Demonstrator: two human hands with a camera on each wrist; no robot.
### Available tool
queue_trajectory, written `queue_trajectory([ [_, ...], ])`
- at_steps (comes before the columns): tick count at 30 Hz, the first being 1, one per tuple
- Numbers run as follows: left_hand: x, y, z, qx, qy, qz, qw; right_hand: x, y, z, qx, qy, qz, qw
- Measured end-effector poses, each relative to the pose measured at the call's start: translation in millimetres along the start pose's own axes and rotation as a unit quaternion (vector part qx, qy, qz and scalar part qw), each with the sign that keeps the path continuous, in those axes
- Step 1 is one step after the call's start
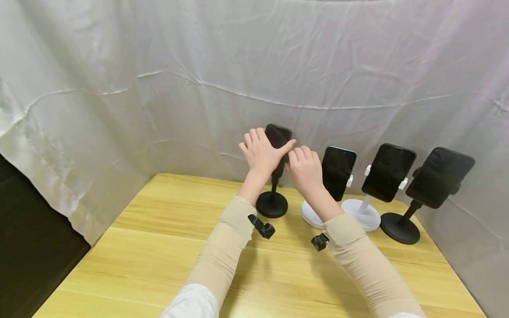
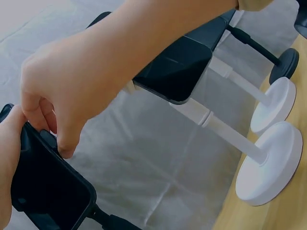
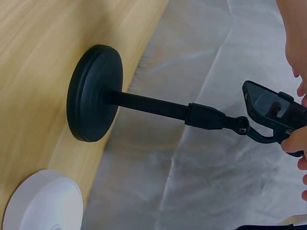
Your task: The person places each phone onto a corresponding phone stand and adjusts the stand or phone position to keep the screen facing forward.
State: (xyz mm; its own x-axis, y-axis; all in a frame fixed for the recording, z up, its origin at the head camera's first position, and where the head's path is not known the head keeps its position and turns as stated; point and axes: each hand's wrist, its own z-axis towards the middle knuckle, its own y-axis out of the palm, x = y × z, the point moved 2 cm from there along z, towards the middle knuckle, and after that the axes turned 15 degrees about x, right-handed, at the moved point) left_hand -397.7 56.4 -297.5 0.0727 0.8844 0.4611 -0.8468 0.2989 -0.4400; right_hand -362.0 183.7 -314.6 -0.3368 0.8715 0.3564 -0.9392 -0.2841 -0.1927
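Note:
A dark smartphone (image 1: 277,134) sits upright in the holder of a black phone stand (image 1: 272,205), leftmost in the head view. My left hand (image 1: 262,152) lies across the phone, thumb reaching to its right edge and fingers at its left edge. On the right edge, my right hand (image 1: 305,168) pinches the holder's side clamp (image 2: 49,140) between thumb and bent fingers. The stand's round base (image 3: 96,93) rests on the table, its pole upright. Part of the left hand (image 2: 5,177) is cut off in the left wrist view.
To the right stand a phone (image 1: 338,170) on a white stand (image 1: 310,214), another phone (image 1: 389,172) on a white stand (image 1: 361,215), and a phone (image 1: 440,176) on a black stand (image 1: 399,228). A grey curtain (image 1: 207,123) hangs behind the wooden table (image 1: 159,247).

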Motion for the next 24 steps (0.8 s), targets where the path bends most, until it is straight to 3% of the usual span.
queue_trajectory([
  [9,-2.0,-1.5,2.4,0.008,-0.01,-0.003,0.9999,-3.6,2.3,1.4,-0.015,0.003,-0.018,0.9997],
  [24,-8.6,-1.5,1.5,0.012,0.01,-0.022,0.9996,-3.0,0.7,0.9,-0.006,-0.002,-0.02,0.9998],
])
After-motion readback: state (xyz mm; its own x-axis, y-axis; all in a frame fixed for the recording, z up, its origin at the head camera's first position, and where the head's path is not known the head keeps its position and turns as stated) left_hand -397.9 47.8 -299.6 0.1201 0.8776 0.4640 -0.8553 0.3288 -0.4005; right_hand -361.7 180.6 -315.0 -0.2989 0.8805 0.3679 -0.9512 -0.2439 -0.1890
